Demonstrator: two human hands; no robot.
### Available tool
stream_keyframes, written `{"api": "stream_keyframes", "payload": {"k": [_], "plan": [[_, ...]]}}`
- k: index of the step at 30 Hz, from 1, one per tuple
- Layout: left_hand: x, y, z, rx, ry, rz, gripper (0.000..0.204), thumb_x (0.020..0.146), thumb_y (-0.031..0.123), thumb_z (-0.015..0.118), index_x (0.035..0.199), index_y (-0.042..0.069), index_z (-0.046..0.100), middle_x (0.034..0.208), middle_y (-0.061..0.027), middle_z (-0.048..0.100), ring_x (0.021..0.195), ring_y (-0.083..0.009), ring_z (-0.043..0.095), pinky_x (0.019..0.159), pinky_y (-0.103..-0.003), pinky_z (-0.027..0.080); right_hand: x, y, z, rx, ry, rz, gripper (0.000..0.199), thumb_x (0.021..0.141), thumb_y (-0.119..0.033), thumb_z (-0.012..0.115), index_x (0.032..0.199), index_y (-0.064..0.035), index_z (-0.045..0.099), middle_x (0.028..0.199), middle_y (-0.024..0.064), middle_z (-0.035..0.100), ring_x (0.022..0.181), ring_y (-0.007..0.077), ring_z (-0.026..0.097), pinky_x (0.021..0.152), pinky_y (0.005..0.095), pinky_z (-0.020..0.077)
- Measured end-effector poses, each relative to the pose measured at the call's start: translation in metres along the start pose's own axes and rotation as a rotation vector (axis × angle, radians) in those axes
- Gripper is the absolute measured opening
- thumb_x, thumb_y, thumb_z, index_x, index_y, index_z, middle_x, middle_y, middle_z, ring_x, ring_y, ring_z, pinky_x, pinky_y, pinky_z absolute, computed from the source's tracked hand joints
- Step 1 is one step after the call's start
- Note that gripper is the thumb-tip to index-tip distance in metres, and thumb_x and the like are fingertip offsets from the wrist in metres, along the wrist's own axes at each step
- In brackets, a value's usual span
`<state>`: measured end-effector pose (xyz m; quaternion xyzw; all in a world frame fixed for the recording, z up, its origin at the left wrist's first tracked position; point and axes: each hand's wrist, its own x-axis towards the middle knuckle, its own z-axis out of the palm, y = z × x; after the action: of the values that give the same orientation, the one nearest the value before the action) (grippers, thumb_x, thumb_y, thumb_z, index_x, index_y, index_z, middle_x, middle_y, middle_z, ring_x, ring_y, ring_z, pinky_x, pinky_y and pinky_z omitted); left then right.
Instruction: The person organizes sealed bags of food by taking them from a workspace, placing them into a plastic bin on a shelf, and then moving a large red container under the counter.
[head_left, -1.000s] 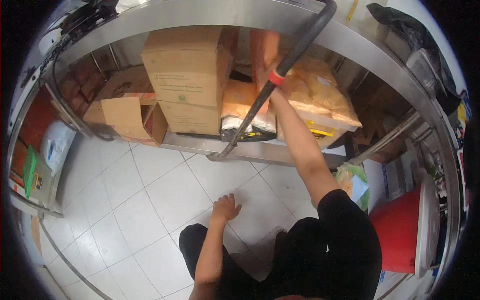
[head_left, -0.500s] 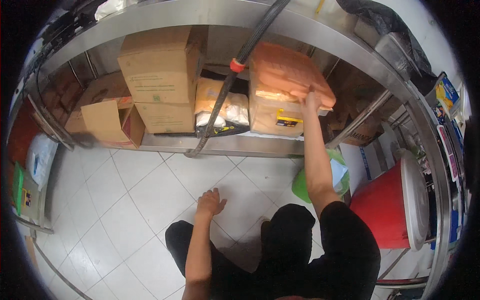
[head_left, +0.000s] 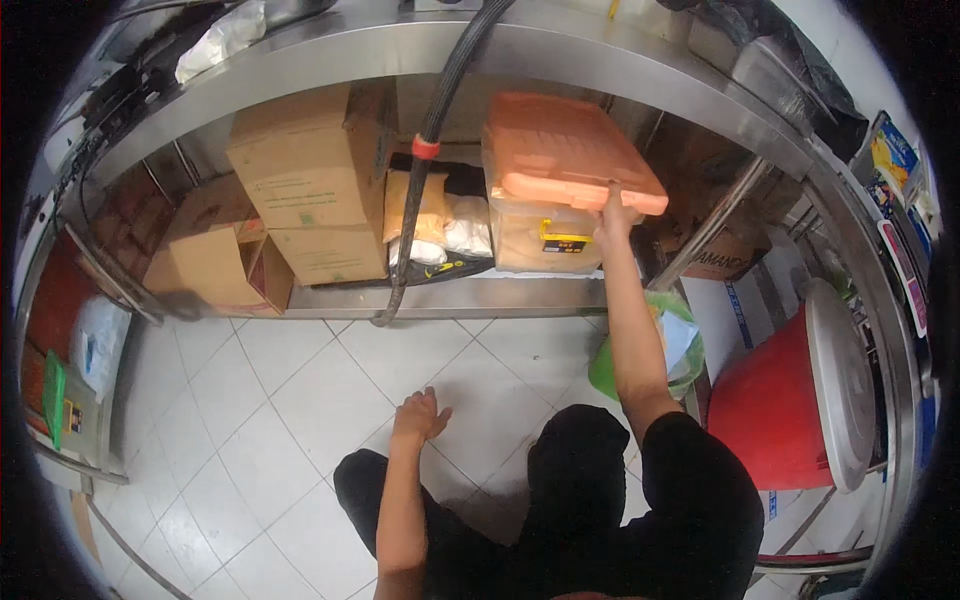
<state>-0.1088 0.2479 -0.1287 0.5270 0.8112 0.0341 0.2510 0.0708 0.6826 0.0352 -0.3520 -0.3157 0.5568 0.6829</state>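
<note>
Under the steel counter, right hand point(head_left: 612, 212) is gripping the near edge of the flat orange plastic lid point(head_left: 570, 150), tilting it off the clear storage tub point(head_left: 545, 238) on the lower shelf point(head_left: 480, 297); left hand point(head_left: 418, 415) resting open on the white tiled floor point(head_left: 300, 400); lid likely needs lifting clear next.

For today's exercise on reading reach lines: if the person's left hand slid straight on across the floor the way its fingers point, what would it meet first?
The left hand lies on the white floor tiles, fingers pointing towards the low steel shelf. Only bare tile shows ahead, so the shelf's front edge would probably come first, near the black hose; depth is uncertain.
</note>
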Motion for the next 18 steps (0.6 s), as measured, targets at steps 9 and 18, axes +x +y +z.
{"api": "stream_keyframes", "payload": {"k": [9, 18], "plan": [[0.012, 0.004, 0.011, -0.011, -0.039, 0.039, 0.068, 0.091, 0.05, 0.057, 0.132, -0.003, 0.047, 0.123, -0.026, 0.059, 0.118, -0.0385, 0.056, 0.097, -0.049, 0.048, 0.003, 0.006, 0.021, 0.011, 0.064, 0.049, 0.062, 0.092, -0.022, 0.067, 0.139, -0.0015, 0.033, 0.131, 0.0111, 0.051, 0.111, 0.0249, 0.057, 0.084, 0.0438, 0.0556], [0.005, -0.006, 0.007, -0.034, -0.072, -0.018, 0.072, 0.092, 0.052, 0.055, 0.137, -0.003, 0.043, 0.128, -0.0256, 0.057, 0.12, -0.0383, 0.055, 0.1, -0.047, 0.046, -0.03, 0.03, 0.043, -0.314, 0.309, -0.232, 0.068, 0.088, -0.038, 0.068, 0.121, 0.0132, 0.037, 0.123, 0.0281, 0.052, 0.114, 0.0327, 0.055, 0.097, 0.041, 0.0449]]}}
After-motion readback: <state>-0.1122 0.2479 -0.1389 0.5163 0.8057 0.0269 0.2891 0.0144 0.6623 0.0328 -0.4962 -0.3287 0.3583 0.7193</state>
